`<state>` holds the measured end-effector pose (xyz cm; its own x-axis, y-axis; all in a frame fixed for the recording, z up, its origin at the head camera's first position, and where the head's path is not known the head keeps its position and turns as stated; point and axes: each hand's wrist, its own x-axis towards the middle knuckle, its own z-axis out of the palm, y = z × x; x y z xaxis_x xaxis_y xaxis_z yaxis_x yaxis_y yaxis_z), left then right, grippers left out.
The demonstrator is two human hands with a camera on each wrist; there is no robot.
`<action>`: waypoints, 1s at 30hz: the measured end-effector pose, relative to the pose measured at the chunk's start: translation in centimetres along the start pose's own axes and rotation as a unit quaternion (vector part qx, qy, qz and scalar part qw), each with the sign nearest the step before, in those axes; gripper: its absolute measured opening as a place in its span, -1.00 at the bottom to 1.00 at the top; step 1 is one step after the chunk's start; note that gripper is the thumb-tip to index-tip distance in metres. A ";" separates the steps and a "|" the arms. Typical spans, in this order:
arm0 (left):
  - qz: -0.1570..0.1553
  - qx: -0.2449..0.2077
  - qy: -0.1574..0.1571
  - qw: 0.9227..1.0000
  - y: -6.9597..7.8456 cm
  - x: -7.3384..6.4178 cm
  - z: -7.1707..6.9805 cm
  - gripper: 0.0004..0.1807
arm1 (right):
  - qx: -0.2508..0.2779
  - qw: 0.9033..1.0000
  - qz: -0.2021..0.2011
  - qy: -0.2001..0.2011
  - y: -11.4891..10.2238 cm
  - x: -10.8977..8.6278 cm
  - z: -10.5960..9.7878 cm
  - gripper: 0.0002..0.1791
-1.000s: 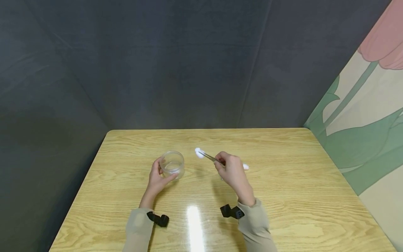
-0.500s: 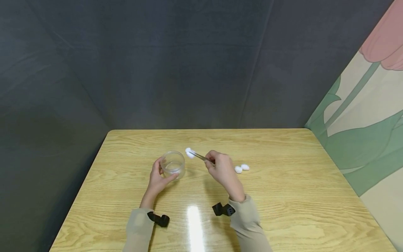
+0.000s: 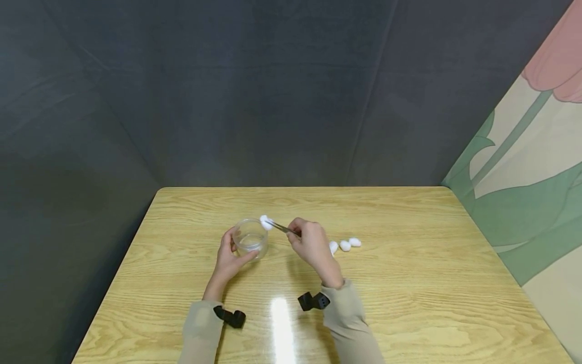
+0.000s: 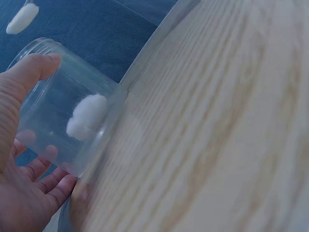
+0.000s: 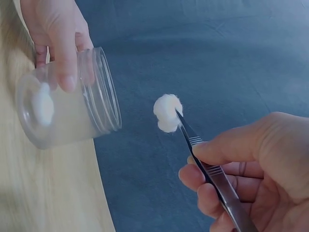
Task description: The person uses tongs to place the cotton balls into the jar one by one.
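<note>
My left hand (image 3: 229,263) grips a clear plastic jar (image 5: 72,128) that stands on the table, thumb on the near side and fingers around the other. A white cotton ball (image 4: 88,117) lies at the bottom inside it. Between thumb and fingers, my right hand (image 3: 312,245) pinches metal tweezers (image 5: 212,171). Their tips hold another cotton ball (image 5: 168,112), raised near the jar's open mouth; in the head view it overlaps the right side of the rim.
Several loose cotton balls (image 3: 345,245) lie in a row on the wooden table (image 3: 432,278), right of my right hand. A dark cloth (image 3: 273,101) rises behind the table's far edge, and a flower-patterned cloth (image 3: 536,202) hangs at the right.
My right hand has moved left, bringing the tweezers and cotton ball to the jar's rim. The cotton balls on the table have come into view behind it. The left hand and jar stay put.
</note>
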<state>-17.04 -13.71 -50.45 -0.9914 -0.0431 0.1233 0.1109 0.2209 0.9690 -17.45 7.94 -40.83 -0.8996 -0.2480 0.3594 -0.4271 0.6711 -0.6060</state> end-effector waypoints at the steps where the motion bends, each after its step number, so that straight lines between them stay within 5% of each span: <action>1: 0.000 0.000 -0.002 1.000 0.5 -0.1 0.0 -0.10 | -0.001 1.000 -0.001 0.000 0.0 0.0 0.1 -0.92; 7: -0.009 0.000 -0.003 1.000 1.2 -0.4 0.0 -0.12 | 0.000 1.000 -0.001 -0.006 -0.3 0.3 0.8 -0.91; 14: -0.004 0.004 0.008 1.000 -2.4 0.7 0.1 -0.06 | 0.006 1.000 0.000 -0.024 -0.2 0.6 1.8 -0.92; 17: 0.000 0.002 0.008 1.000 -2.5 0.7 0.1 -0.06 | 0.004 0.999 0.000 -0.031 -0.1 0.7 2.2 -0.92; 30: 0.011 0.000 0.006 1.000 0.3 -0.1 0.0 -0.10 | -0.004 0.999 0.001 -0.049 0.3 0.8 3.6 -0.93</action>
<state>-16.91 -13.61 -50.17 -0.9880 -0.0491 0.1464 0.1320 0.2226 0.9659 -18.62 5.40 -43.24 -0.9048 -0.3144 0.2871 -0.4257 0.6764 -0.6010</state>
